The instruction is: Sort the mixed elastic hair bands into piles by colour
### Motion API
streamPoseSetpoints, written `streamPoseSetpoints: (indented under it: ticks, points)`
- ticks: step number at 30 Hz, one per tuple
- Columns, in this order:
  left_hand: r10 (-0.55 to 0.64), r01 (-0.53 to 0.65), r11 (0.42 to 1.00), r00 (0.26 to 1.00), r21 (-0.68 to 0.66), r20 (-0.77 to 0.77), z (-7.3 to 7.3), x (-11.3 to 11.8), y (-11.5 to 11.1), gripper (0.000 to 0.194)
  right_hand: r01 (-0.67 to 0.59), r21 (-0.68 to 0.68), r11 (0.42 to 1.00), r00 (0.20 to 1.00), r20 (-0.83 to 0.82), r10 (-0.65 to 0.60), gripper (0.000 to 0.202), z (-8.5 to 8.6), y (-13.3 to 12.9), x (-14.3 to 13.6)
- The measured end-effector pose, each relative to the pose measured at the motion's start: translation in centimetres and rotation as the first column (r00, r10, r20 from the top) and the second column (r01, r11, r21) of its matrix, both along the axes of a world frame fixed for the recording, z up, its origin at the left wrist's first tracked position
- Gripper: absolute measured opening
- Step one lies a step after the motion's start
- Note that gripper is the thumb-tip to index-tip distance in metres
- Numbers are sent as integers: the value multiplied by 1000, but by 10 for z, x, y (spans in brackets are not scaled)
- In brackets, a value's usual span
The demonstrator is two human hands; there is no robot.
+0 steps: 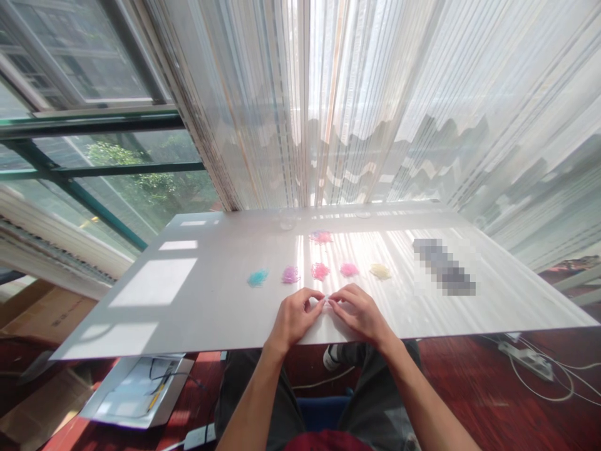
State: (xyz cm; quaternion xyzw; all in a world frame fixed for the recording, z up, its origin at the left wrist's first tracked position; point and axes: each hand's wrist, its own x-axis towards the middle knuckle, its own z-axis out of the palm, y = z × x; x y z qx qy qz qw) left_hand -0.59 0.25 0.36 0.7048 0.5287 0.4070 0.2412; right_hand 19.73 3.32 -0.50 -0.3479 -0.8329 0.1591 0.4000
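My left hand (298, 313) and my right hand (357, 311) meet over the white table's near edge. Each pinches with thumb and fingertips at a tiny pale item (327, 300) between them, too small to identify. Beyond the hands lies a row of small piles of thin pieces: teal (258, 278), purple (291, 274), red (320, 271), pink (349, 270) and pale yellow (380, 271). Behind the red pile sits a mixed pink and purple pile (322, 237).
The white table (225, 313) has a blurred-out dark object (445, 266) on its right. Striped curtains (319, 113) hang behind it. Below are an open white box (136, 391) at left and a power strip (526, 361) with cables at right.
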Motion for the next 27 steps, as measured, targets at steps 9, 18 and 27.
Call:
streamPoseSetpoints:
  ticks: [9, 18, 27]
  points:
    - [12, -12, 1000, 1000, 28, 4, 1, 3, 1, 11, 17, -16, 1000, 1000, -16, -18, 9, 0, 0, 1]
    - [248, -245, 963, 969, 111, -10, 17, -61, -1, 21, 85, -84, 993, 994, -62, -91, 15, 3, 0, 0]
    - [469, -456, 883, 861, 108, -197, 31, -157, 20, 25, 108, -159, 981, 990, -76, -121, 18, 7, -1, -1]
